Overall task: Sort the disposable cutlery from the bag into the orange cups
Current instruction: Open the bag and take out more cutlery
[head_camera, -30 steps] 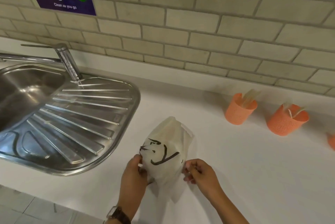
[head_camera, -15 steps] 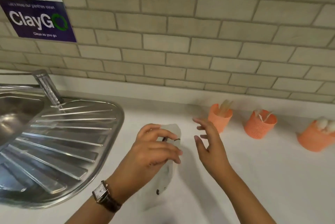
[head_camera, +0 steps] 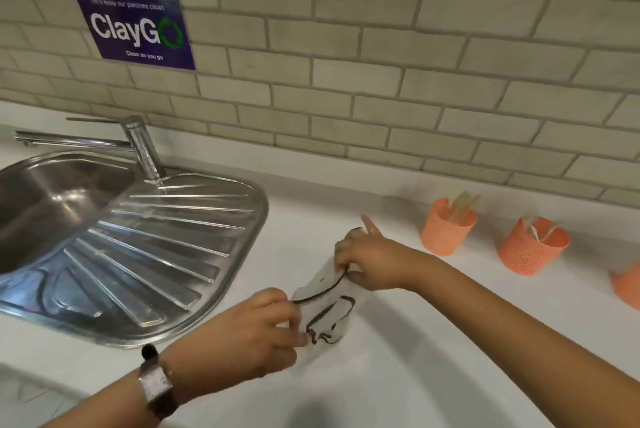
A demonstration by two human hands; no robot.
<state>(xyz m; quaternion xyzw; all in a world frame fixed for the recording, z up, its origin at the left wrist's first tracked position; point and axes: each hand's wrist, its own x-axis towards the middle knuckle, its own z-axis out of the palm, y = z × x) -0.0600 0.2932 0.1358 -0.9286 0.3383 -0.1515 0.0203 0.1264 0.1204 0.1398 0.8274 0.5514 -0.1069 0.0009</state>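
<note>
A translucent white bag (head_camera: 327,313) with black drawn lines lies on the white counter (head_camera: 398,375). My left hand (head_camera: 256,327) pinches its near end. At the far end my right hand (head_camera: 370,261) grips the bag's opening, one finger sticking up. Three orange perforated cups stand along the back right: the first cup (head_camera: 445,232) holds pale wooden pieces, the second cup (head_camera: 530,247) holds pale cutlery, and the third cup (head_camera: 627,284) is cut off by the frame's edge. The bag's contents are hidden.
A steel sink (head_camera: 45,199) with a ribbed draining board (head_camera: 156,254) and a tap (head_camera: 142,147) fills the left. A tiled wall with a purple ClayGo sign (head_camera: 135,25) runs behind the counter.
My right hand, open in the air half a second ago, now grips the bag's far end. My left hand shifted to the near end, and the bag lies stretched between them.
</note>
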